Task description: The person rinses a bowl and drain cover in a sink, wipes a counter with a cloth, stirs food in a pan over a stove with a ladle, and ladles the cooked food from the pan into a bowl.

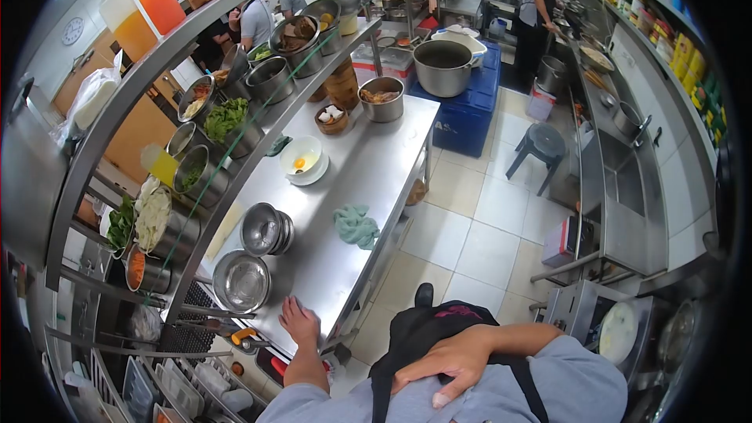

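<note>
My L grip (300, 321) is spread flat, palm down, on the near end of the stainless bench (337, 172), w/ nothing pinched in it. My R grip (454, 362) lies across my black apron (423, 329) & grey shirt (509, 399); can't tell if it's pinching any fabric, as part of it is out of sight. Nearest my L is a wide s/s mixing bowl (242, 281), just beside it but apart, upright, w/ a stack of s/s bowls (270, 229) just behind. So, progress-wise: bowls are set out on the bench, but neither the single one nor the stack is in hand, & I see no tool in use. Farther up, a raw egg (298, 163) sits in a white bowl (315, 150); shell's off, yolk looks whole, so I'd judge beating isn't done. Veg prep looks well along: leafy greens (225, 117) & orange shreds (136, 268), prob. carrot, are in s/s tubs on the shelf. Green cloth (356, 225) lies bunched mid-bench, untouched; any wiping, can't tell if that's done.
</note>
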Demonstrator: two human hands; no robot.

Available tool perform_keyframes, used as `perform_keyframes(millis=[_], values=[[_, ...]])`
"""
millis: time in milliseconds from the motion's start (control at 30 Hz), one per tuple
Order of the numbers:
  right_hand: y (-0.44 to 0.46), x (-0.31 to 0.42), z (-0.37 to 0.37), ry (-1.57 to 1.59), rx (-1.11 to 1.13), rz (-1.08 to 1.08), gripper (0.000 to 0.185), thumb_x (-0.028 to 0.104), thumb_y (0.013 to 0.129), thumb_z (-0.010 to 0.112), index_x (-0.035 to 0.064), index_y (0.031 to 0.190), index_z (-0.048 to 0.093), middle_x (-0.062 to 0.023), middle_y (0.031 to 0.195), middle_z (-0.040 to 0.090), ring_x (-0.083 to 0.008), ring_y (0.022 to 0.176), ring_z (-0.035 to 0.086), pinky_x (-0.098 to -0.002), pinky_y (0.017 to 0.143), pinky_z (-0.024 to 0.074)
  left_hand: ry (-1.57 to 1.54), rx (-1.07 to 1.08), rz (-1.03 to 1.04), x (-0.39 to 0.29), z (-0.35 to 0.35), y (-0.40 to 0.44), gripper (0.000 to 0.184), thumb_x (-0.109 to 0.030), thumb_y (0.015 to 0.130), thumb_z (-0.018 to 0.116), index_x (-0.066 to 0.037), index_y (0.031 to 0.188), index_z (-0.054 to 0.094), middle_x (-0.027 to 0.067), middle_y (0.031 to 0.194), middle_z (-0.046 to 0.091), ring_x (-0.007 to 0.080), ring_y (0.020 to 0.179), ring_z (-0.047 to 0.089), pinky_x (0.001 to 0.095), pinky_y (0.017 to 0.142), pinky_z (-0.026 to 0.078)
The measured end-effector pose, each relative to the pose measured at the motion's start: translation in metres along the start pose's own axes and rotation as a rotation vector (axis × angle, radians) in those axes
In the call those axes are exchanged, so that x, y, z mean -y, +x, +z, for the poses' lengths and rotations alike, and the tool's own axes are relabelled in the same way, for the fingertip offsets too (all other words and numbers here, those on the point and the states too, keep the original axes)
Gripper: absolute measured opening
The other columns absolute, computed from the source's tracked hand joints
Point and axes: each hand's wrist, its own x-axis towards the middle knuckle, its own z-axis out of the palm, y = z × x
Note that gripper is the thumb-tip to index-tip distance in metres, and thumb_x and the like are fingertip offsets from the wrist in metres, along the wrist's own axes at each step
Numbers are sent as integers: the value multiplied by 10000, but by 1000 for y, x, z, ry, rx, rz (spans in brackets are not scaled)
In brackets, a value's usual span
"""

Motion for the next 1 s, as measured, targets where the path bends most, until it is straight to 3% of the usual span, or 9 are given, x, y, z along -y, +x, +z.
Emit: perform_keyframes(millis=[133, 200, 233, 300, 400, 467, 733, 833, 1000], values=[[1, -29, 9, -64, -62, -3, 692, 348, 1020, 576, -65, 1506, 308, -251, 1528, 405, -399, 1381, 445, -389, 1127, 378, 11, 28, 12, 4, 8, 1, 523, -207, 922, 505, -61, 1425, 491, 142, 1523, 442, 294, 1447, 366, 581, 1197, 201], [19, -34, 13, -65, -76, -153, 688, 389, 1061, 463, -39, 1553, 243, -262, 1579, 326, -380, 1445, 370, -399, 1173, 308, 12, 4, 9, 7, 9, 0, 522, -204, 919, 502, -56, 1419, 493, 144, 1517, 449, 303, 1438, 380, 586, 1194, 205], [33, -29, 17, -90, -219, -292, 605, 379, 1041, 510, -91, 1412, 422, -278, 1428, 502, -436, 1293, 506, -430, 1087, 409, 22, -9, 22, 7, 8, -1, 520, -215, 921, 487, -55, 1415, 494, 143, 1512, 458, 313, 1432, 389, 592, 1186, 221], [53, -24, 12, -64, -187, -292, 631, 396, 1053, 476, -76, 1460, 375, -274, 1457, 479, -415, 1333, 479, -434, 1114, 376, 35, -7, 52, 4, 8, -3, 521, -225, 925, 480, -56, 1418, 493, 144, 1511, 460, 318, 1430, 392, 594, 1179, 234], [77, -33, -1, 35, 102, 71, 594, 370, 1107, 358, -96, 1474, 373, -298, 1480, 444, -358, 1374, 415, -432, 1138, 318, 58, -9, 49, -2, 1, -4, 525, -255, 942, 450, -61, 1428, 489, 146, 1514, 461, 330, 1420, 407, 596, 1156, 269], [86, -42, -6, 2, 178, 61, 575, 359, 1108, 361, -104, 1446, 402, -303, 1444, 472, -364, 1341, 442, -435, 1122, 335, 62, -7, 79, -3, 0, -5, 524, -260, 948, 442, -62, 1430, 490, 148, 1514, 461, 333, 1414, 415, 596, 1151, 273], [79, -105, -7, -25, 158, -330, 521, 314, 1110, 375, -133, 1335, 520, -323, 1302, 583, -390, 1211, 547, -448, 1058, 403, 149, -77, 104, 15, 21, -2, 514, -269, 950, 405, -71, 1414, 507, 154, 1489, 489, 330, 1375, 459, 549, 1085, 348], [53, -8, -8, -250, 8, -124, 454, 258, 1096, 432, -144, 1239, 588, -311, 1214, 637, -410, 1132, 602, -457, 1009, 446, 145, -126, 142, 28, 35, 6, 524, -295, 948, 408, -87, 1419, 507, 135, 1496, 487, 318, 1382, 458, 545, 1084, 351], [44, -16, -9, -292, -121, -337, 393, 222, 1069, 500, -130, 1187, 628, -286, 1203, 656, -419, 1132, 617, -465, 983, 468, 133, -309, 174, 34, 53, 2, 490, -270, 949, 463, -3, 1342, 581, 228, 1322, 614, 381, 1233, 571, 540, 1031, 432]])
